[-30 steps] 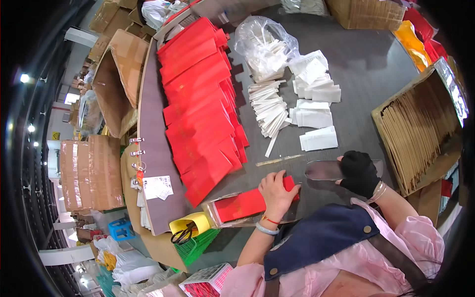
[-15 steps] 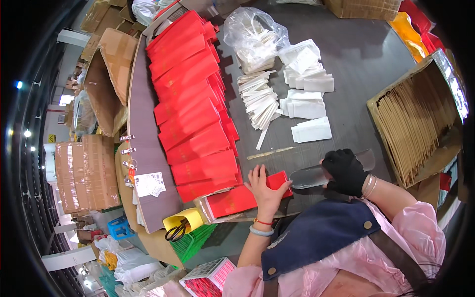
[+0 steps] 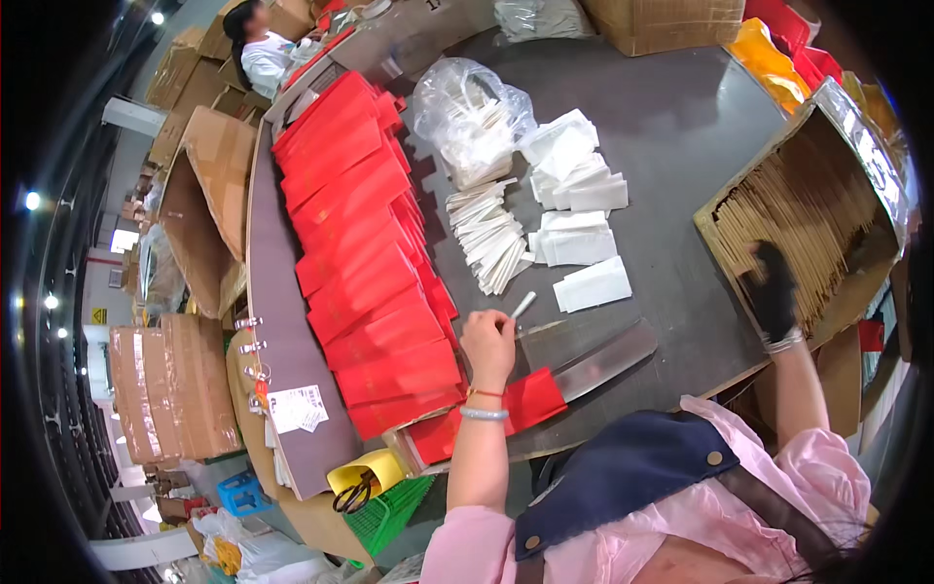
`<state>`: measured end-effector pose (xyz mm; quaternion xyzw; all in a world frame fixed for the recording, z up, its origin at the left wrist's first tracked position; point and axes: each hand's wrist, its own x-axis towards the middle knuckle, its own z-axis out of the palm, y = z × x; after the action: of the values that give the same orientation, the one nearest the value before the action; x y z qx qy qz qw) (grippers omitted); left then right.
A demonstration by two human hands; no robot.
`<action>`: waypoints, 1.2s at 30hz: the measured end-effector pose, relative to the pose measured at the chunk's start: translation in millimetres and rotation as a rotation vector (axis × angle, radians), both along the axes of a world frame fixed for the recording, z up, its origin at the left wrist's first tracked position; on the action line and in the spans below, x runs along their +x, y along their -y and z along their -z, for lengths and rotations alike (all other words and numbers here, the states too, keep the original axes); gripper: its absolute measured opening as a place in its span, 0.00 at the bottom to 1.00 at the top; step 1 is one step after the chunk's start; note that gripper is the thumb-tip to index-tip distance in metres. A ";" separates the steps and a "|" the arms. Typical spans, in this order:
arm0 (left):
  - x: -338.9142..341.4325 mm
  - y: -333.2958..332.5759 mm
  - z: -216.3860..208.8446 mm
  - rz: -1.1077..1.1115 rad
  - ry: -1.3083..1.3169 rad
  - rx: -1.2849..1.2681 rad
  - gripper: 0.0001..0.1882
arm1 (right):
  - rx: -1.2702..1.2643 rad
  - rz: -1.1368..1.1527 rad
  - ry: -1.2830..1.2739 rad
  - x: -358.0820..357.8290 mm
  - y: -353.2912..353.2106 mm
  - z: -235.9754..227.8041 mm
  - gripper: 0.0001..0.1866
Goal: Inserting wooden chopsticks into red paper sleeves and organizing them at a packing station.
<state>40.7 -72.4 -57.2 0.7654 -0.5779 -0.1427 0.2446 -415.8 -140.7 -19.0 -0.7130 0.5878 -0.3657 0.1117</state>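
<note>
My bare left hand (image 3: 489, 345) is closed in a pinch on a small white strip (image 3: 524, 305), above the table's near edge. Under that arm lies a red paper bag (image 3: 533, 397), its left part partly hidden by my forearm. A shiny grey, round-ended sheet (image 3: 611, 361) pokes out of the bag's right end. My right hand (image 3: 772, 292), in a black glove, has its fingers stretched out at the opening of a cardboard box (image 3: 713, 231). Tightly packed brown cardboard pieces (image 3: 793, 229) fill that box. Nothing shows in the right hand.
Overlapping red bags (image 3: 360, 243) line the table's left side. White strips (image 3: 484, 238), white packets (image 3: 592, 284) and a clear plastic bag (image 3: 472, 117) lie mid-table. Scissors stand in a yellow holder (image 3: 375, 470) at the near left edge. Another person (image 3: 265, 56) is far left.
My left hand has lifted off the red bag and pinched a white strip. The right hand has let go of the grey sheet and moved right to the box. The view has shifted.
</note>
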 end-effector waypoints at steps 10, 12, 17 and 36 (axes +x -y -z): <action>-91.7 39.5 -14.7 0.339 -0.016 -0.226 0.12 | 0.260 0.329 -0.369 -149.4 -7.1 38.4 0.17; -93.0 41.3 -13.4 0.318 0.000 -0.174 0.15 | 0.262 0.352 -0.323 -140.6 -8.3 36.3 0.17; -91.8 40.4 -13.3 0.368 0.035 -0.298 0.18 | 0.174 0.498 -0.352 -138.7 -10.3 28.0 0.16; -87.0 -45.5 -38.8 0.492 0.035 -0.096 0.13 | 0.354 -0.595 -0.150 75.8 -10.2 -39.5 0.19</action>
<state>-46.3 -26.9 -18.3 0.5916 -0.7570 -0.1571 0.2287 -340.0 -130.5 20.5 -0.8475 0.4150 -0.1564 0.2917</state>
